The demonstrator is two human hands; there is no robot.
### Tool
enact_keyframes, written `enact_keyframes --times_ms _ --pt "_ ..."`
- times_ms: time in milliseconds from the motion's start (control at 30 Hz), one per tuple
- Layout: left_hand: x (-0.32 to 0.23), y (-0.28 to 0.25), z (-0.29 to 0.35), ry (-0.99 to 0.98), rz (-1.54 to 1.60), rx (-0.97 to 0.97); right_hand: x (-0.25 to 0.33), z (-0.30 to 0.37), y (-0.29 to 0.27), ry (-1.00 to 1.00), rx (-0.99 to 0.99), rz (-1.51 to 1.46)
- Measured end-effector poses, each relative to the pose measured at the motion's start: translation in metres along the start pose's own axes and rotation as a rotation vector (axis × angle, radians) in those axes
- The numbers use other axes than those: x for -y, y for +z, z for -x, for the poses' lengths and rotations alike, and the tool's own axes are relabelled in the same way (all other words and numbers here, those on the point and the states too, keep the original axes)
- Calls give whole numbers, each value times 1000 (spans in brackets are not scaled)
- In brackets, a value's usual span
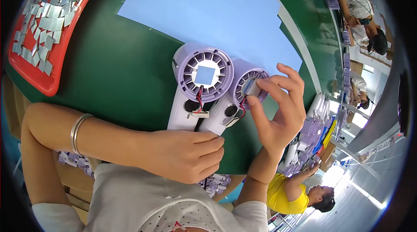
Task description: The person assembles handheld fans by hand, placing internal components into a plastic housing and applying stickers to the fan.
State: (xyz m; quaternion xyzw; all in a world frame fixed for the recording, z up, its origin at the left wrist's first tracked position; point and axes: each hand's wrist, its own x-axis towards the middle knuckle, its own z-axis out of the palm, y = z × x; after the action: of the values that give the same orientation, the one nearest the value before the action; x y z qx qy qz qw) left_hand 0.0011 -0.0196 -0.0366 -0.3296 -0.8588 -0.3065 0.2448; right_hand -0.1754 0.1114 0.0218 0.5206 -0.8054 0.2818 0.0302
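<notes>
A small silvery sq. piece (250,87) is pinched btwn thumb & index of the R hand (278,106), other fingers raised & spread. It is held at the hub of the R fan (237,94), just L of that hand; whether the hub is touched can't be told. The R fan's lower handle is gripped by the L hand (189,156), fingers curled, palm side hidden. Just beside it, ahead of the L hand, the L fan (186,85) is laid; whether its handle is also held can't be told. Its hub is topped w/ a pale-blue sq. pad (204,75); red & black wires (200,94) are run from there to a wht connector (200,114). Well ahead & L of the L hand, a red tray (61,73) is filled w/ silvery pieces (54,11). Beyond both hands, a blue sheet (208,6) is spread on the grn table (117,66).
</notes>
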Motion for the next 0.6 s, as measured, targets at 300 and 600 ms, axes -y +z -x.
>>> enact_keyframes --times_ms 300,600 --pt "0 3 0 -78 75 -71 5 -1 2 -3 -3 61" --pt "3 -1 1 -41 13 -34 13 -5 1 14 10 100"
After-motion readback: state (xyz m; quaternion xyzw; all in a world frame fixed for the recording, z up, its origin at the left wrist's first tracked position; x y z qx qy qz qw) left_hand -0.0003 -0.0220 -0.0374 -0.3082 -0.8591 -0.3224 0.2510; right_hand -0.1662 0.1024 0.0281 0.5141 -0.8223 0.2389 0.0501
